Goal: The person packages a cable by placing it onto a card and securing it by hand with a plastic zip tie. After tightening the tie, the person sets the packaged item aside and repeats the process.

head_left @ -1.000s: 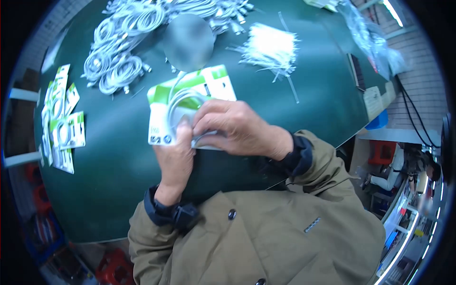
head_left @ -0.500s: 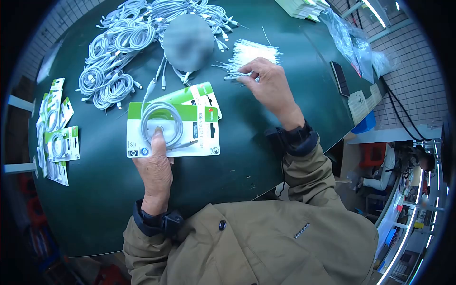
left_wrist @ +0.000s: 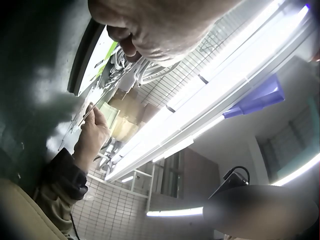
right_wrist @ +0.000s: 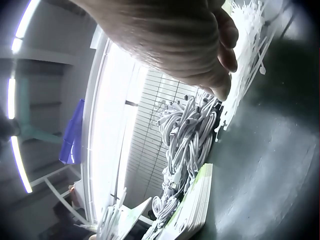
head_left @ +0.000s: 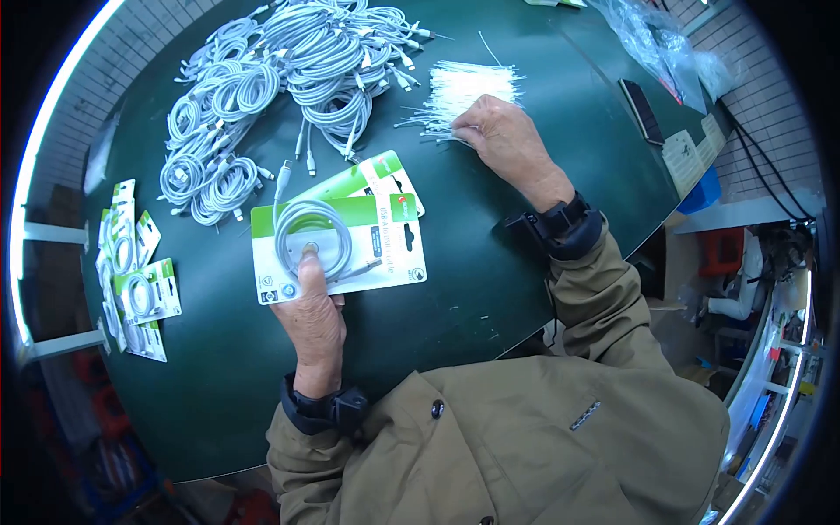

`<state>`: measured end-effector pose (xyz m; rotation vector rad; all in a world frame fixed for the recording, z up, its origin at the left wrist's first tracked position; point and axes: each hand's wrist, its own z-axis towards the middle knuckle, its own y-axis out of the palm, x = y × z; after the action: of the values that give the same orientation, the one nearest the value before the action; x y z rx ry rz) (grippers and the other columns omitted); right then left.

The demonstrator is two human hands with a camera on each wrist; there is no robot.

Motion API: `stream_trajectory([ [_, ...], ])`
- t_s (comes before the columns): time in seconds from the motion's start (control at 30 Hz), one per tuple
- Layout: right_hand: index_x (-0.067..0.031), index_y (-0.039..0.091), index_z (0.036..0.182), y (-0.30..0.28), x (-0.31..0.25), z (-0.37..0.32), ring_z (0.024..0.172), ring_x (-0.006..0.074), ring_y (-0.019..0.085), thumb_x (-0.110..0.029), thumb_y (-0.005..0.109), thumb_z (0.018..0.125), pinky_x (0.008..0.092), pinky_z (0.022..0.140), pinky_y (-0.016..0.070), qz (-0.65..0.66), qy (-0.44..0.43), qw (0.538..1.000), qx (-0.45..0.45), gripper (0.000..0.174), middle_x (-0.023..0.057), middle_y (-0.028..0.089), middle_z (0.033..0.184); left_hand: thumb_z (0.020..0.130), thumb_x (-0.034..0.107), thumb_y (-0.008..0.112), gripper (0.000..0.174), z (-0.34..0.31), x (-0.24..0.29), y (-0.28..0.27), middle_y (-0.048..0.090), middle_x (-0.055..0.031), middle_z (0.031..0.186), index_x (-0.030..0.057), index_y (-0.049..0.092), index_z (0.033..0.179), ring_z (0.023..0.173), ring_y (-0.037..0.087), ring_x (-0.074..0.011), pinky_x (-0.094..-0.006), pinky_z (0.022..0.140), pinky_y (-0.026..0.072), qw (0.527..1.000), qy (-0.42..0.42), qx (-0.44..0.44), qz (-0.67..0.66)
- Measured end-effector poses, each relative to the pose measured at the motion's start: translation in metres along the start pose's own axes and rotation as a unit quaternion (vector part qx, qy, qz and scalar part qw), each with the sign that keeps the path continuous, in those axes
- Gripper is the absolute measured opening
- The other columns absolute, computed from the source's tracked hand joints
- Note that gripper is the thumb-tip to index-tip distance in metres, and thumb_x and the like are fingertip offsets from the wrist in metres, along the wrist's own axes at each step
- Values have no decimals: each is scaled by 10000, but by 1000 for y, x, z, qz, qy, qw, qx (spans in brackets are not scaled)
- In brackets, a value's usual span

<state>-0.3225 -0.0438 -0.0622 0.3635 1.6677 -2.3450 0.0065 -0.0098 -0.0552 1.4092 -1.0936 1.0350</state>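
My left hand (head_left: 315,331) grips a green-and-white cable card (head_left: 398,255), its thumb pressing the middle of a coiled grey USB cable (head_left: 341,249) against the front. One plug of that cable sticks up past the card's top edge; the other lies toward the lower right. Behind it, a second card (head_left: 350,179) shows partly. My right hand (head_left: 509,144) is at the near edge of a pile of white cable ties (head_left: 468,83), thumb and fingertips pinched together. A thin strip, likely a cable tie (left_wrist: 87,114), shows at those fingertips in the left wrist view.
A large heap of coiled grey cables (head_left: 328,52) covers the back left. Several cards with cables (head_left: 144,293) lie at the left. A phone (head_left: 641,111), clear plastic bags (head_left: 656,44) and paper slips (head_left: 685,162) lie along the right side.
Both hands were together at the coil on the card. The right hand has since moved away to the cable-tie pile, its fingertips drawing together, while the left hand keeps holding the card and coil.
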Motion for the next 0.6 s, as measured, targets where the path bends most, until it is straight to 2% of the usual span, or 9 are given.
stream_trajectory([
  [0.1,-142,817,994,-1,-3,-1,989,320,711,-223,710,966,451,872,581,-15,-18,1000,20,136,106,702,1019,1009,81,625,340,-1,3,4,663,-39,927,-2,561,1333,558,556,-37,-189,396,392,1000,0,2,-1],
  [0.33,-100,776,971,-5,-11,1,940,308,712,-133,741,948,414,844,589,72,-75,984,142,54,88,708,990,1020,91,636,325,-2,0,3,666,-46,946,9,564,1326,558,552,-47,-193,402,393,1000,23,-6,-12],
  [0.5,-111,791,1004,-19,-24,4,907,273,728,-91,826,871,376,797,605,149,-156,943,254,139,57,755,1002,1024,99,643,350,-7,4,8,667,-55,971,21,551,1353,577,564,-49,-192,411,399,998,68,8,1],
  [0.6,-111,802,1030,-29,-29,5,919,259,744,-83,842,860,360,780,611,160,-194,914,317,178,41,777,1021,1024,100,644,369,-11,6,8,680,-73,995,22,539,1369,590,581,-58,-189,410,402,996,86,-3,23],
])
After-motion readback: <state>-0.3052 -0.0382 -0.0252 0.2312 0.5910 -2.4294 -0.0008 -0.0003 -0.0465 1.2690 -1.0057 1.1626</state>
